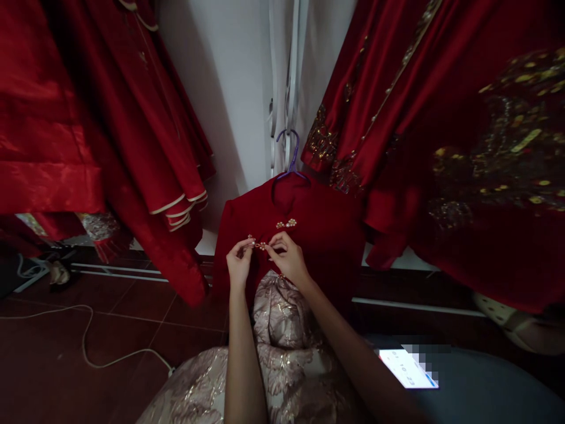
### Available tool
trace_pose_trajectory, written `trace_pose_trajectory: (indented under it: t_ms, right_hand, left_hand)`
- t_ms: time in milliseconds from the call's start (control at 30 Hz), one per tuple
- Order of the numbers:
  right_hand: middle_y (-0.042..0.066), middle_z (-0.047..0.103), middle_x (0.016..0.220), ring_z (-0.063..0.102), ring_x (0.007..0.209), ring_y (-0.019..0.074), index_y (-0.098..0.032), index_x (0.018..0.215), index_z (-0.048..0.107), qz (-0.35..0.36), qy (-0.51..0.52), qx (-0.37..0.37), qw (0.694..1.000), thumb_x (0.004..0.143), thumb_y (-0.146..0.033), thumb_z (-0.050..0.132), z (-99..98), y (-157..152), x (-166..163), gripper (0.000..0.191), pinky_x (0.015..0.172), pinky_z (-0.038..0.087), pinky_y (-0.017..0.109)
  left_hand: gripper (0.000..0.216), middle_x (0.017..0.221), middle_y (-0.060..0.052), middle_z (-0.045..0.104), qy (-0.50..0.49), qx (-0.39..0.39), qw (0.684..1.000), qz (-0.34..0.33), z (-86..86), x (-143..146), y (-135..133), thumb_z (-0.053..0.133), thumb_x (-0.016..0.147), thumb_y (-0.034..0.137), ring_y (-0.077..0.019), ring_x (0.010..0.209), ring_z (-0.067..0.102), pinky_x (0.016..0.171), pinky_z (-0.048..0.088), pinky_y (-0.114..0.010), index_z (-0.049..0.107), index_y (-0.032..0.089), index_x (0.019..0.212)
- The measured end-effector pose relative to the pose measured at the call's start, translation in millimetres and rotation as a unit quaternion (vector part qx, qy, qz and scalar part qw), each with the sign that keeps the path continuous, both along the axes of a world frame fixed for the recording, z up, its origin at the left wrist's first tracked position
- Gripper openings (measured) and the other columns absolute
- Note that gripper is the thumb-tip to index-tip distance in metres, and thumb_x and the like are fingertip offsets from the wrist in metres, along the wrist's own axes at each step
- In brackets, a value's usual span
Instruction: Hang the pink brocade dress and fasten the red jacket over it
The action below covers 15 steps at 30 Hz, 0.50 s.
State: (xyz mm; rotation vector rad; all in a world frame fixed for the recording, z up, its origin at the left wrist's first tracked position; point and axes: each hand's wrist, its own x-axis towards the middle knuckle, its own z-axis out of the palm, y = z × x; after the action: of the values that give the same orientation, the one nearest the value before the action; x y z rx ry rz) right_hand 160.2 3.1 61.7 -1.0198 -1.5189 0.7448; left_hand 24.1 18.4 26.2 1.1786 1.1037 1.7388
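A dark red jacket (329,218) hangs in front of me from a purple hanger (292,165). Pearl-and-gold clasps run down its front; the upper clasp (286,224) is joined across the opening. At the clasp below it (260,245), my left hand (239,262) pinches the left part between thumb and finger. My right hand (289,259) pinches the right part, its fingertips close to the left ones. Whether the two parts are hooked together is too small to tell. Below the hands, a shiny patterned fabric (282,312) in pale pink and gold shows.
Red garments (145,118) hang on the left, and red ones with gold sequins (507,135) on the right. A lit phone (408,368) lies on a dark rounded surface (485,383) at lower right. A pale cable (90,335) crosses the tiled floor. A clog (507,321) sits at far right.
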Motion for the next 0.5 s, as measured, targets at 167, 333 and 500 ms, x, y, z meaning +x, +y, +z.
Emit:
trace_pose_trajectory:
  t_ms: [167, 333, 500]
  right_hand:
    - [0.002, 0.058, 0.078, 0.063, 0.073, 0.0156, -0.021, 0.082, 0.048, -0.009, -0.006, 0.008, 1.000, 0.076, -0.035, 0.054, -3.0, 4.6, -4.2, 0.017, 0.049, 0.055, 0.023]
    - [0.002, 0.058, 0.078, 0.062, 0.071, 0.0146, -0.021, 0.081, 0.048, -0.028, -0.035, 0.022, 0.999, 0.078, -0.033, 0.050, -3.4, 3.8, -6.4, 0.013, 0.051, 0.054, 0.023]
    - [0.001, 0.059, 0.077, 0.061, 0.069, 0.0138, -0.021, 0.079, 0.049, -0.040, -0.071, 0.048, 0.996, 0.078, -0.027, 0.049, -2.4, 5.6, -7.3, 0.006, 0.052, 0.051, 0.022]
  left_hand:
    - [0.022, 0.095, -0.008, 0.069, -0.006, -0.021, 1.000, -0.017, 4.4, 0.4, -2.5, 0.064, 0.068, 0.025, -0.0182, 0.092, 0.062, 0.092, 0.044, -0.037, 0.067, 0.015, 0.086]
    - [0.020, 0.093, -0.008, 0.069, -0.004, -0.026, 1.000, -0.007, 6.6, 1.2, -3.1, 0.063, 0.069, 0.027, -0.0186, 0.092, 0.063, 0.093, 0.044, -0.037, 0.069, 0.014, 0.084]
    - [0.027, 0.092, -0.009, 0.070, 0.018, -0.022, 1.000, -0.005, 8.1, 1.9, -4.0, 0.067, 0.066, 0.029, -0.0187, 0.088, 0.064, 0.089, 0.047, -0.036, 0.068, 0.014, 0.088]
